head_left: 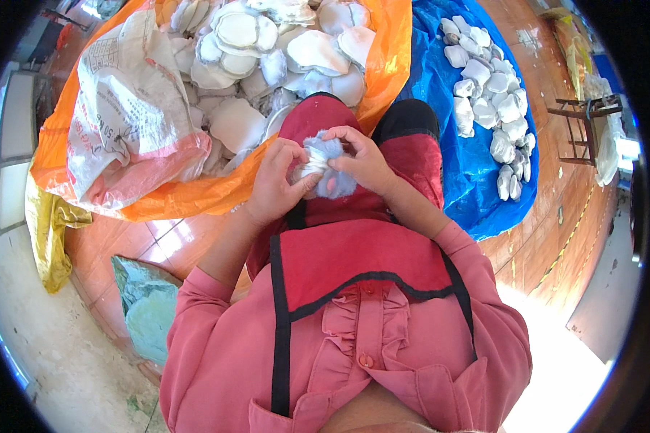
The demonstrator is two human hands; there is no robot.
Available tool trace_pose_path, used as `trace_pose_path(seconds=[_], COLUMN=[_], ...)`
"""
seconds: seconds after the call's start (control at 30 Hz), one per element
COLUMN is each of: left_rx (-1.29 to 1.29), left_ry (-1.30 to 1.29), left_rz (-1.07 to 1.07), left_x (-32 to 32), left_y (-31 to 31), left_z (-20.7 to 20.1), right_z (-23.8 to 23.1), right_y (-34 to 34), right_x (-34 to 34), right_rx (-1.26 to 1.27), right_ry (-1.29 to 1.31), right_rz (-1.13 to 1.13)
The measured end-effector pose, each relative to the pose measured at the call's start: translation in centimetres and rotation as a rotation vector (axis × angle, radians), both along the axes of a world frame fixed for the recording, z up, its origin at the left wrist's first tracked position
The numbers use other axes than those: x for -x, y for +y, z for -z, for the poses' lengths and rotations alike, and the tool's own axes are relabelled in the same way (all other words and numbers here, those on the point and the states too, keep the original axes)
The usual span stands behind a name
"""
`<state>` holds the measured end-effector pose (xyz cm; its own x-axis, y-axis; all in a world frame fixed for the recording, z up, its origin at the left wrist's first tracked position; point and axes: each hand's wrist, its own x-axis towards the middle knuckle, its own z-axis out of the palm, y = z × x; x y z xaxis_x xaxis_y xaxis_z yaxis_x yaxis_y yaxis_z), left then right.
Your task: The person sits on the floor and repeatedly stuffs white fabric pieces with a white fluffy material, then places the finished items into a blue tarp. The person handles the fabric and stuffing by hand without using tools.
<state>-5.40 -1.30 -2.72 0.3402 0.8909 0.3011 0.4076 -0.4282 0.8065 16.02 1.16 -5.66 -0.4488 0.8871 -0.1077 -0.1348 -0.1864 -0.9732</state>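
Over my lap, both hands hold one small plush piece, fluffy and blue-grey, with a white part and a small pink patch. My left hand is closed on its white side, thumb pressed against it. My right hand pinches its grey upper right edge with bent fingers. Part of the piece is hidden behind the fingers. Just beneath it lies my red apron with black trim.
Ahead, an orange sheet bears a heap of flat white pieces and a printed woven sack. A blue sheet at the right holds several smaller white bundles. A wooden stool stands far right; a green plastic bag lies left.
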Motion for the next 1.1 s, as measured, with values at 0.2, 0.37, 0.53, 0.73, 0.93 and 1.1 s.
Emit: trace_pose_path(seconds=[0.2, 0.37, 0.53, 0.73, 0.93, 1.1], left_rx=[0.675, 0.732, 0.108, -0.019, 0.141, 0.135], left_ry=[-0.486, -0.494, 0.049, 0.066, -0.018, -0.082], left_rz=[-0.121, -0.193, -0.327, -0.346, -0.257, -0.112], left_x=[-0.8, -0.8, -1.7, -2.8, -1.8, -0.4], left_y=[-0.5, -0.2, -0.7, -0.9, -0.6, 0.5], left_z=[0.0, 0.0, 0.7, 1.7, 2.4, 3.6], right_z=[1.1, 0.3, 0.4, 2.2, 3.9, 5.5], right_y=[-0.1, 0.4, -0.2, -0.6, 0.2, 1.0], right_x=[0.2, 0.5, 1.8, 4.0, 3.3, 3.1], right_rx=[-0.132, -0.289, -0.620, -0.537, -0.190, 0.182], right_ry=[0.051, -0.131, -0.482, -0.439, -0.185, 0.194], right_rz=[0.012, 0.001, 0.188, 0.282, 0.205, 0.260])
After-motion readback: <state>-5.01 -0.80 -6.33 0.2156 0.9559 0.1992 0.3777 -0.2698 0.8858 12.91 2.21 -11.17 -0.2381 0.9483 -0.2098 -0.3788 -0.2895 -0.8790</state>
